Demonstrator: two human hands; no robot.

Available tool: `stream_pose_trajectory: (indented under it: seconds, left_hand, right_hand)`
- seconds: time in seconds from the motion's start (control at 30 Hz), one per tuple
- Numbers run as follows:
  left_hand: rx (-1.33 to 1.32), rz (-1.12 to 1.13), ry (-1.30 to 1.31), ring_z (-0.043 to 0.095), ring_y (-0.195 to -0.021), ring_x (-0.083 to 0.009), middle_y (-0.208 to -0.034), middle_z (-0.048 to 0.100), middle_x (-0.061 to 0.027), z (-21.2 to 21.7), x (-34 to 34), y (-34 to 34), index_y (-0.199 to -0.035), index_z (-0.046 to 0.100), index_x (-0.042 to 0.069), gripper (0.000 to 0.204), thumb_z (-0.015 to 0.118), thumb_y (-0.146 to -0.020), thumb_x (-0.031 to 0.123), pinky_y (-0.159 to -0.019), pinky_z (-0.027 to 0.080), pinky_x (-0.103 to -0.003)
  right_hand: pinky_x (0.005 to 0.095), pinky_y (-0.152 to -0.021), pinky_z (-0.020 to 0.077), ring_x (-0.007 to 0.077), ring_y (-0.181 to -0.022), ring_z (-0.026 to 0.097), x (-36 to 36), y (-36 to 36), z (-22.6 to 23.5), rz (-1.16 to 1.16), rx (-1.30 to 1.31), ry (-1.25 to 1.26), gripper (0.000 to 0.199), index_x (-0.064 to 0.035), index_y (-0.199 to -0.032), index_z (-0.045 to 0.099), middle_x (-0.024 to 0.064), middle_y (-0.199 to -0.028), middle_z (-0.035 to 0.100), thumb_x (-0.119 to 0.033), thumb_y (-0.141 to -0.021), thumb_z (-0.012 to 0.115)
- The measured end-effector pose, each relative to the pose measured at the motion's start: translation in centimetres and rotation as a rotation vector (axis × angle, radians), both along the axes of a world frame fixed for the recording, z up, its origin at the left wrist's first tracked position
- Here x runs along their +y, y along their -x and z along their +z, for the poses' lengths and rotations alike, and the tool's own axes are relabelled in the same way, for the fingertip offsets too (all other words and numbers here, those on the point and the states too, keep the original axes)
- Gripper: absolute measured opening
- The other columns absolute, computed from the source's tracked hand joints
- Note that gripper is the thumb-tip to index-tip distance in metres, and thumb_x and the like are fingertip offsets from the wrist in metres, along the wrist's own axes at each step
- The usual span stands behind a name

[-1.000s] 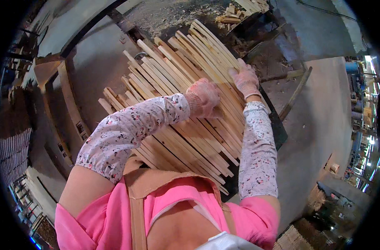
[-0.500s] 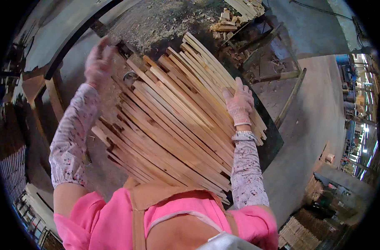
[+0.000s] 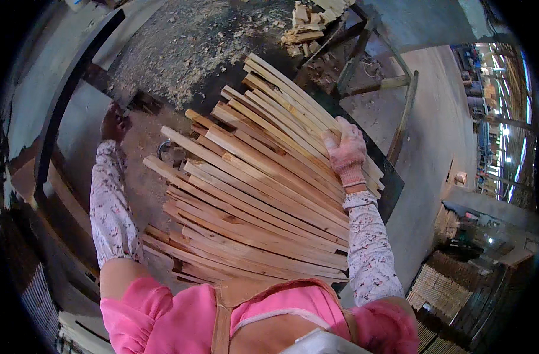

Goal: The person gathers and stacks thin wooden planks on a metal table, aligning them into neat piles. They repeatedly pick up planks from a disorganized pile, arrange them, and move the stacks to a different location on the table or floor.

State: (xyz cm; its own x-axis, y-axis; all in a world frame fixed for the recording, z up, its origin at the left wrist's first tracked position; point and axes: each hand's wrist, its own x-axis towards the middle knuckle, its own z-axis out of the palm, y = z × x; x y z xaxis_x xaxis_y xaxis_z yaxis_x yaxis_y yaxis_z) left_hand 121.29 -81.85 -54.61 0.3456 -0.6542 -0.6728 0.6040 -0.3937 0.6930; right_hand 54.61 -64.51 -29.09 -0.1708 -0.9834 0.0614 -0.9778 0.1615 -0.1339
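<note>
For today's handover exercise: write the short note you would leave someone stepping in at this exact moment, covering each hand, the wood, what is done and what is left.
Left hand: gloved, stretched out to the left, at a dark frame, off the slats; grip unclear.
Right hand: gloved, resting on top of the slats near their far end.
Slats: a loose, fanned stack on a dark table in front of the person, ends uneven.
Done: slats gathered in one pile.
Left: ends are not squared; sawdust and offcuts lie beyond.

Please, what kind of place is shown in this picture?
Probably a woodworking or sawmill workshop. A big stack of sawn wooden slats lies under the gloved right hand, sawdust and chips cover the floor, and offcut blocks are piled beyond.
</note>
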Motion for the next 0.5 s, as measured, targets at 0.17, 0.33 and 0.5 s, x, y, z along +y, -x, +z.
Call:
stream_pose_trajectory:
  seconds: [0.17,0.33,0.5]
  left_hand:
    - [-0.367,-0.339,0.087,0.055,-0.067,-0.0194,-0.086,0.060,-0.0037,0.0,0.0,-2.7,-0.102,0.066,0.017,0.022,0.072,-0.099,0.038,-0.057,0.042,-0.037]
    - [-1.053,-0.754,0.094,0.060,-0.070,-0.0212,-0.093,0.069,-0.0075,-1.3,2.1,-3.9,-0.098,0.068,0.010,0.036,0.069,-0.100,0.047,-0.062,0.045,-0.041]
    - [-0.715,-0.835,-0.115,0.065,-0.079,-0.0230,-0.100,0.074,-0.0080,1.9,14.4,-3.1,-0.110,0.075,0.001,0.050,0.069,-0.100,0.050,-0.073,0.053,-0.042]
  right_hand:
    - [0.0523,-0.111,0.0511,0.0414,-0.128,0.063,0.1,0.1,0.0,0.001,0.040,0.000,0.067,-0.0141,-0.146,0.065,0.0210,-0.135,0.069,-0.053,-0.093,0.078]
    - [0.0514,-0.116,0.0486,0.0391,-0.138,0.057,-0.2,1.1,-0.8,-0.052,0.112,-0.075,0.073,-0.0167,-0.153,0.059,0.0172,-0.147,0.064,-0.060,-0.096,0.073]
    - [0.0487,-0.120,0.0469,0.0381,-0.143,0.056,-0.5,1.2,-1.2,-0.066,0.112,-0.099,0.076,-0.0188,-0.158,0.055,0.0160,-0.153,0.061,-0.068,-0.100,0.064]
